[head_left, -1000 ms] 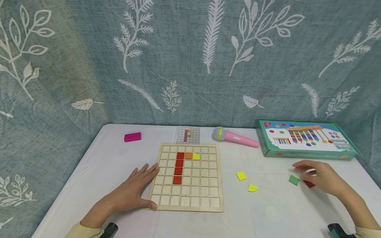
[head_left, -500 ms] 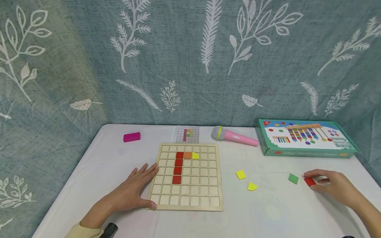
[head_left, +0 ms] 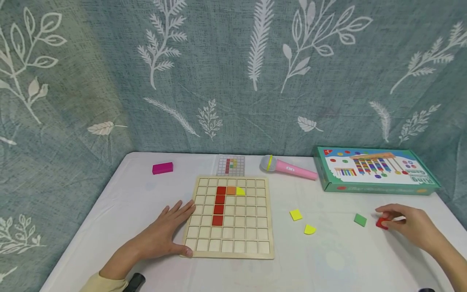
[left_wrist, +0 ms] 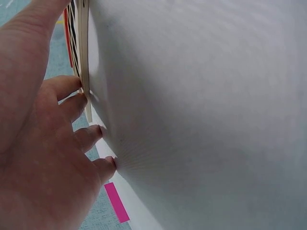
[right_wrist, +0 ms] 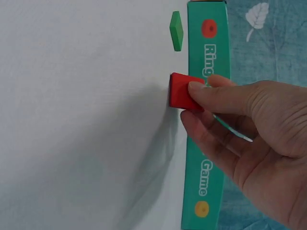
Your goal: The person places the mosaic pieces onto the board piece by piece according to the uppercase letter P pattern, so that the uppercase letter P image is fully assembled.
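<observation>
A wooden grid board lies on the white table, with a column of red square tiles, an orange tile and a yellow quarter-round tile set in it. My left hand is spread flat, its fingertips and thumb touching the board's left edge; the left wrist view shows that hand against the rim. Over at the right, my right hand pinches a red square tile between thumb and fingers, with one edge tipped up. Just left of it lies a green tile.
A yellow square tile and a yellow quarter-round tile lie right of the board. Behind it is a pattern card. A pink toy microphone, a green game box and a magenta block stand towards the back.
My right hand has moved right from beside the green tile to the red tile, taken hold of it and tipped it up. The left hand stays on the board's edge.
</observation>
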Action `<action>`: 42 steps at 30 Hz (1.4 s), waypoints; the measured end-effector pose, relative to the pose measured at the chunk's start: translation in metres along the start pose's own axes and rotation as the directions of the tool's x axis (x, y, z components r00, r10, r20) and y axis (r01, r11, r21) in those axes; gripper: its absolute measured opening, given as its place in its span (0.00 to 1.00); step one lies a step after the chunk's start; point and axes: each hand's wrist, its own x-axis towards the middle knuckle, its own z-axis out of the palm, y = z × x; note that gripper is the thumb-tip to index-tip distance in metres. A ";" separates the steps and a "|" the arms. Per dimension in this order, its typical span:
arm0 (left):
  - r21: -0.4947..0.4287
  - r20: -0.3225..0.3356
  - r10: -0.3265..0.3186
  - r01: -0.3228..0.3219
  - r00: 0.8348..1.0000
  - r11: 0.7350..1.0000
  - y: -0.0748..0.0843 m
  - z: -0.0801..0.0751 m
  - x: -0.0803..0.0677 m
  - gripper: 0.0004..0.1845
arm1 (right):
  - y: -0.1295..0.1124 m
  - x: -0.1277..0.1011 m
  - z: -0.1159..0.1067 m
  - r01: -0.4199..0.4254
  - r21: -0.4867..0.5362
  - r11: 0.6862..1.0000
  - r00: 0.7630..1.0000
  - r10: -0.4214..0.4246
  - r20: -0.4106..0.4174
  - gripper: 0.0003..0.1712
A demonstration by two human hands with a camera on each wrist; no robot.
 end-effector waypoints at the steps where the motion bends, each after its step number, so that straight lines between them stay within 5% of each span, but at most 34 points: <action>1: 0.001 0.000 0.000 0.000 1.000 1.000 0.000 0.000 0.000 0.64 | -0.001 0.001 -0.001 -0.014 -0.008 1.000 1.000 0.014 0.015 0.18; 18: 0.005 0.000 0.022 -0.022 1.000 1.000 0.001 -0.001 0.001 0.64 | -0.035 0.026 -0.003 0.080 0.069 0.994 0.995 -0.084 0.056 0.17; 42: -0.010 -0.007 -0.005 0.005 1.000 1.000 -0.001 0.003 0.000 0.64 | -0.130 0.083 0.045 0.262 0.237 0.936 0.948 -0.295 0.117 0.14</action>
